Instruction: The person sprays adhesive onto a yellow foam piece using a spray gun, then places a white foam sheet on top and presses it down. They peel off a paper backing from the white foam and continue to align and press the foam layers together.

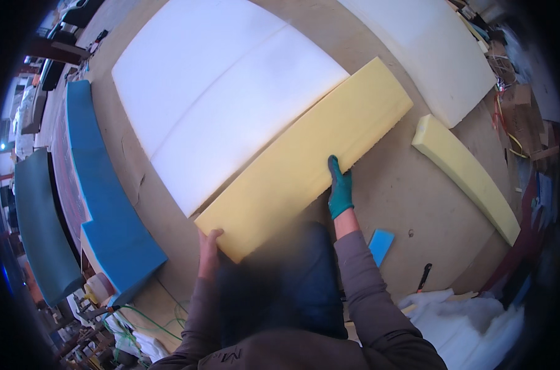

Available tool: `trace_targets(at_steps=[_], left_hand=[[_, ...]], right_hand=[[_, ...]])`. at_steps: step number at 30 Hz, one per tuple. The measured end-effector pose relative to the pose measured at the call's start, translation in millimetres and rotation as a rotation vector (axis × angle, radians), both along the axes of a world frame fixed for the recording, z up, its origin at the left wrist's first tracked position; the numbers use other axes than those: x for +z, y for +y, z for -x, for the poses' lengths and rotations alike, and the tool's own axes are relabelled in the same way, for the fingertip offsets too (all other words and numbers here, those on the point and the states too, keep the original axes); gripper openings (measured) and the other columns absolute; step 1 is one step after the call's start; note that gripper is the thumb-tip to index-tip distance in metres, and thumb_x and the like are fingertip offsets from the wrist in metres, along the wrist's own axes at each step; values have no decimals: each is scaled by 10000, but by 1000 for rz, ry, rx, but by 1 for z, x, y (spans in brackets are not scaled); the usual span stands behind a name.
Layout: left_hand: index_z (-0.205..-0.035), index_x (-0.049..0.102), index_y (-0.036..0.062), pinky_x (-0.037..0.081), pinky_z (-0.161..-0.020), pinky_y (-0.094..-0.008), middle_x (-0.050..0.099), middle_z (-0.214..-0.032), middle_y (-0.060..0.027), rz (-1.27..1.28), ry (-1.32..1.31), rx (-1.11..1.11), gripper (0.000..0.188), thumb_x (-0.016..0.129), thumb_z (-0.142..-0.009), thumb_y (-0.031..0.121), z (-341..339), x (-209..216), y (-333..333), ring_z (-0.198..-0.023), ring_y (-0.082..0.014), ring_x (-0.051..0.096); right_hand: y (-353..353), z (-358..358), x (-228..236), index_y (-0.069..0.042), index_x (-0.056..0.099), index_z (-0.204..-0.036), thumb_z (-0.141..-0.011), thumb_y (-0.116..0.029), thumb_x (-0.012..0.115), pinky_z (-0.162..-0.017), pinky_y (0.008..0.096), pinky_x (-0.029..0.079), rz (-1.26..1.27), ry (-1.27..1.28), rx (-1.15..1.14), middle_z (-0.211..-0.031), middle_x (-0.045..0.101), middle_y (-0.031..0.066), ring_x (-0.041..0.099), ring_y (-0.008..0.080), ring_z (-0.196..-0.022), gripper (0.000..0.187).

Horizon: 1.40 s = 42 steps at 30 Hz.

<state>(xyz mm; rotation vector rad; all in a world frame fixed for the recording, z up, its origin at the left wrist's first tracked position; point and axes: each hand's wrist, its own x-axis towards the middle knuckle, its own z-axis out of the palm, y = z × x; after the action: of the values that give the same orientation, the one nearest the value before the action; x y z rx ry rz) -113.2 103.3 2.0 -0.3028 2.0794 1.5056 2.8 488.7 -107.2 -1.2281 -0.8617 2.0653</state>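
A long yellow foam slab (pixel 304 151) lies slantwise in front of me, from near left to far right, along the near edge of a large white foam sheet (pixel 224 86). A narrow dark gap shows between the two. My left hand (pixel 209 242), bare, grips the slab's near left corner with the thumb on top. In a green and dark glove, my right hand (pixel 340 188) holds the slab's near edge, its thumb on the upper face and the other fingers hidden underneath. The picture is blurred over the slab's near edge, between my hands.
To the right lie a curved yellow foam strip (pixel 468 176), a small blue foam piece (pixel 381 245) and a knife-like tool with a dark handle (pixel 425 276). White fibre wadding (pixel 462 330) sits near right. Blue foam (pixel 110 203) runs along the left; another white sheet (pixel 431 55) lies far right.
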Motion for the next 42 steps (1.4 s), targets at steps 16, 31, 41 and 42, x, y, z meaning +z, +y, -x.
trace_targets(at_steps=[16,31,41,42], left_hand=[[-1547,474,14,514,-1041,-356,632,-1361,-139,-82,-52,141,656,618,-917,123,24,-60,-94,-1234,-249,615],[-1563,457,43,517,-1094,-392,606,-1411,-145,-190,-120,162,642,598,-939,102,33,-74,-110,-1285,-277,613],[-1568,479,36,549,-1005,-363,666,-1348,-109,-138,-42,169,688,685,-914,82,28,-99,-122,-1182,-223,651],[-1566,480,34,554,-990,-358,670,-1339,-105,-96,-81,197,685,688,-915,86,30,-98,-120,-1162,-225,658]], right_hand=[[-91,13,14,-25,499,-1594,-1074,-255,764,-1169,368,485,-16,-169,207,-1512,613,85,605,190,-1367,627],[-99,13,16,-24,454,-1632,-1088,-280,741,-1204,397,488,12,-212,253,-1558,590,109,579,218,-1439,666],[-64,9,3,-55,513,-1596,-1008,-574,777,-990,514,614,125,-460,520,-1469,627,152,669,326,-1268,827],[-57,6,3,-57,535,-1593,-990,-615,778,-984,522,605,72,-533,579,-1493,614,147,648,321,-1294,857]])
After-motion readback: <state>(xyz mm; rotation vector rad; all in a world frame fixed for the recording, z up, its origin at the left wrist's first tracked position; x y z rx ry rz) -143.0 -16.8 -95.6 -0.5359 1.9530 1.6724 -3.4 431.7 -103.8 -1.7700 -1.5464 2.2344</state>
